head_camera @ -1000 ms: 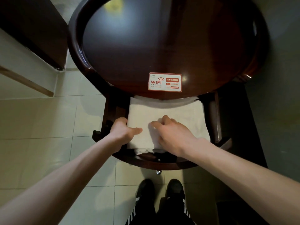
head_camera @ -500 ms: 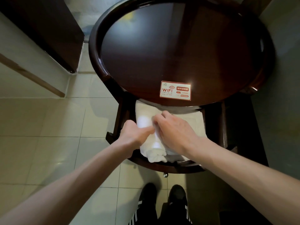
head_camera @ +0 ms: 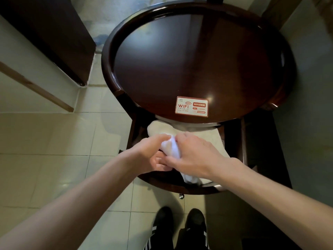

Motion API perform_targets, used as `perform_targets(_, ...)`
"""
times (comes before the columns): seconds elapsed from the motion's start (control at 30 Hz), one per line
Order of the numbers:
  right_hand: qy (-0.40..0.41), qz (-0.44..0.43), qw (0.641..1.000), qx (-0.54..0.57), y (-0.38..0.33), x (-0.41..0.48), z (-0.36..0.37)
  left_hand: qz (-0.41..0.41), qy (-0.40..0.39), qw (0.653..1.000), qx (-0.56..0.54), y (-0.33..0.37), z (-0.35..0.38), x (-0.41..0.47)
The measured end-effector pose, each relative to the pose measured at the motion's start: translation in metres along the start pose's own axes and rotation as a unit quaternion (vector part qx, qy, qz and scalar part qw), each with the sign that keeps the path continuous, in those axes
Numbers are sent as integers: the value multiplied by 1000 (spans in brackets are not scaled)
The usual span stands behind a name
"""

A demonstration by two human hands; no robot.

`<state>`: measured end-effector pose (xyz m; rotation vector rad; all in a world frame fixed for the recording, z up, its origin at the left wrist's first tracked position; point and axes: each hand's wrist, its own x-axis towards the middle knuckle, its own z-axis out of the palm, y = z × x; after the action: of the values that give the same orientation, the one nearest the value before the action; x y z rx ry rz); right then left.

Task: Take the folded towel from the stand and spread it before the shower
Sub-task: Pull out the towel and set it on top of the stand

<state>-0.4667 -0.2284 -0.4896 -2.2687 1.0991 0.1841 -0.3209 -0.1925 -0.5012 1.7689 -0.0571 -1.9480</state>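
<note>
A red-and-white sticker [head_camera: 191, 106] at centre frame, near the front edge of the stand's [head_camera: 108, 51] round dark top, reads "WIFI"; its smaller print is too small to read. Below it, on the lower shelf, lies the white towel [head_camera: 203, 137]. The left hand [head_camera: 151, 154] and the right hand [head_camera: 194, 156] both grasp its bunched near edge.

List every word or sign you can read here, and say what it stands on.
"WIFI", with a wireless symbol: sticker on the stand's round top.
"WIFI" plus Chinese characters: the sticker's red box.
Smaller print on the sticker: too small to read.
</note>
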Motion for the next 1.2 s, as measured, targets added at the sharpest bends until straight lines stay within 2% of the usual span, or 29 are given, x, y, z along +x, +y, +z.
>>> perform_targets(0.1,3,23,999,-41,6,-5,1,-33,-15,999,7,0,1,5)
perform_targets(0.23,41,40,998,-29,12,-12,4,-31,-1,997,66,3,6,5)
perform_targets(0.3,53,39,997,-26,14,-13,3,7,56,985,166,1,8,0)
perform_targets(0.33,56,37,997,-23,15,-14,3,69,103,963,238,-2,7,-1)
perform_targets(0.37,57,33,998,-19,17,-14,3,165,156,921,316,-7,3,-2)
perform_targets(0.43,54,25,998,-10,19,-14,3,381,220,772,459,-15,-7,-4)
perform_targets(0.47,53,22,998,-6,20,-15,3,457,217,699,506,-15,-12,-5)
perform_targets(0.5,54,20,998,-4,20,-16,3,505,199,638,546,-15,-16,-5)
perform_targets(0.53,57,19,998,-2,20,-16,4,530,172,593,582,-14,-20,-1)
perform_targets(0.6,61,14,998,3,21,-16,5,525,127,544,643,-13,-26,8)
perform_targets(0.7,63,2,998,2,20,-15,6,492,102,517,693,-6,-28,22)
perform_targets(0.87,59,-15,998,8,19,-16,7,499,94,484,713,-1,-24,35)
perform_targets(1.2,23,-60,998,-8,10,-21,-7,531,130,489,680,-13,-30,11)
